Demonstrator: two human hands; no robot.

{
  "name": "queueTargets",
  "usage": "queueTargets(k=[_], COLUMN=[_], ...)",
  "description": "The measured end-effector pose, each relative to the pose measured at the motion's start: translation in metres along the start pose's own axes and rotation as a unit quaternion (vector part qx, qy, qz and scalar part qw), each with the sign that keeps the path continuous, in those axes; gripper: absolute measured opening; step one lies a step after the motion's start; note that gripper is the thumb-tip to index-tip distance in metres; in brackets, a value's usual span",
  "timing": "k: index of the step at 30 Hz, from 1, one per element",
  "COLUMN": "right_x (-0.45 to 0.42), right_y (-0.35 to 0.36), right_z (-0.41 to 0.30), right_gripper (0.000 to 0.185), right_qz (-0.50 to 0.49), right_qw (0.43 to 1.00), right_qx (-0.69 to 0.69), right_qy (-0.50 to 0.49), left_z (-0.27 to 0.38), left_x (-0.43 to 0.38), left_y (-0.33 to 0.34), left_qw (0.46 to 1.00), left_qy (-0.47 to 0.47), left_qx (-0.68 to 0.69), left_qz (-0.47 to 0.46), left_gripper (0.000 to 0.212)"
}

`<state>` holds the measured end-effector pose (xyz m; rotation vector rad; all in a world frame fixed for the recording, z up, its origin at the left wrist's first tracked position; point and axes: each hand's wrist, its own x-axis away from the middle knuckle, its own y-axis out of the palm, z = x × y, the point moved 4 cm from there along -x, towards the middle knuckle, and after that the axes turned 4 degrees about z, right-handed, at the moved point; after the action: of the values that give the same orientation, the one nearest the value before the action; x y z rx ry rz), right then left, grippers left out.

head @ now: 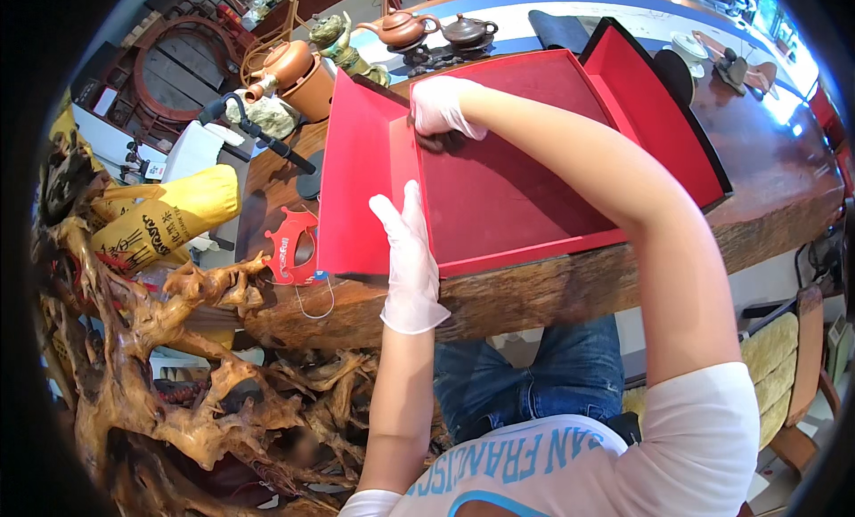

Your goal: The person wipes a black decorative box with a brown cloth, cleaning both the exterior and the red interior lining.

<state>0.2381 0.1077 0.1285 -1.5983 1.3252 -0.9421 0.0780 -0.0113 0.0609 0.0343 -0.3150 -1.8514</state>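
A large red box (521,250) lies opened out on a thick wooden table, with a dark red inner panel (521,176) and a raised flap at each side. My right hand (444,109), in a thin white glove, reaches across to the far left corner of the panel, fingers curled down against the inner edge; whether it grips anything cannot be seen. My left hand (407,240), gloved too, rests along the near part of the left wall, thumb and fingers apart, beside the left flap (357,183).
Behind the box stand a brown clay teapot (401,28), a darker teapot (467,33) and an orange teapot (288,63). A black stand (267,139) and a red paper crown (290,246) are left of the box. Gnarled wooden roots (194,383) rise at the left. A lidded white cup (688,49) stands back right.
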Motion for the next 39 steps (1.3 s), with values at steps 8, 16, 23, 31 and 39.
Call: queueTargets(k=[8, 16, 23, 31, 39], right_x=[0.134, 0.147, 0.073, -0.027, -0.009], right_y=[0.032, -0.01, -0.056, -0.005, -0.02], right_z=[-0.059, -0.004, 0.052, 0.039, 0.055], right_gripper=[0.019, 0.029, 0.03, 0.03, 0.042], right_qz=[-0.124, -0.11, 0.214, 0.16, 0.114], right_qw=[0.977, 0.989, 0.966, 0.953, 0.927], right_qx=[-0.12, 0.045, -0.094, 0.217, 0.333], right_qy=[-0.126, -0.086, -0.105, -0.136, -0.128], left_z=[0.017, 0.078, 0.029, 0.025, 0.021], left_x=[-0.003, -0.031, -0.108, -0.101, -0.102], left_y=[0.016, 0.051, 0.059, 0.065, 0.061], left_qw=[1.0, 0.951, 0.779, 0.712, 0.732], left_qy=[0.0, 0.137, 0.034, 0.076, 0.035], left_qx=[0.011, -0.268, -0.602, -0.681, -0.667], left_qz=[-0.005, 0.078, 0.173, 0.155, 0.133], left_gripper=[0.083, 0.058, 0.089, 0.089, 0.083])
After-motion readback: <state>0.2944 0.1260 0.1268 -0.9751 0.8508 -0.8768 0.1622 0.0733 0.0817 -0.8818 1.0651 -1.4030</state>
